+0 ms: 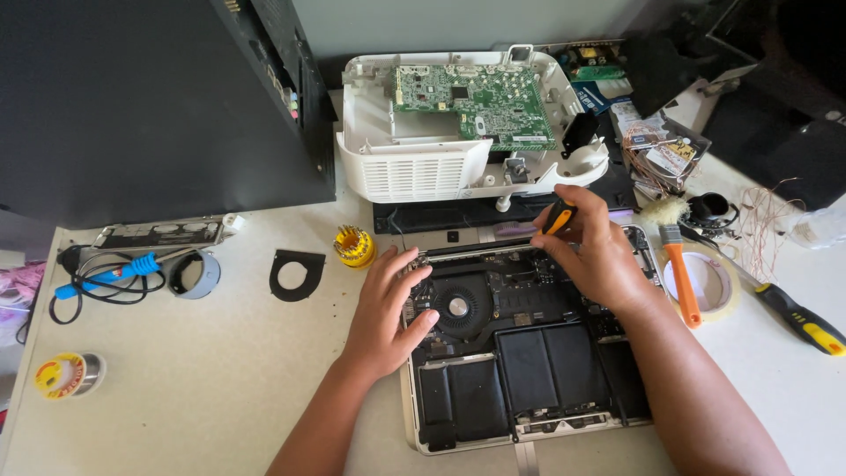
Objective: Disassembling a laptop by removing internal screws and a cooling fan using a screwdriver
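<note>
An opened laptop (pixel 529 361) lies bottom-up on the table in front of me, showing its round fan (pixel 460 307) and black battery cells (pixel 546 363). My left hand (pixel 386 310) rests flat on the laptop's left edge, fingers spread beside the fan, holding nothing. My right hand (pixel 592 245) is closed around a small black-and-orange screwdriver (pixel 557 215), whose tip points down at the laptop's far edge near the hinge.
A white opened device shell with a green circuit board (pixel 471 101) stands behind the laptop. A yellow bit holder (pixel 354 246), black ring plate (pixel 297 274), blue soldering iron (pixel 115 273), solder spool (pixel 63 374), orange brush (pixel 680 275), tape roll (pixel 718 284) and yellow-handled screwdriver (pixel 804 323) lie around. A large dark monitor (pixel 150 106) stands at left.
</note>
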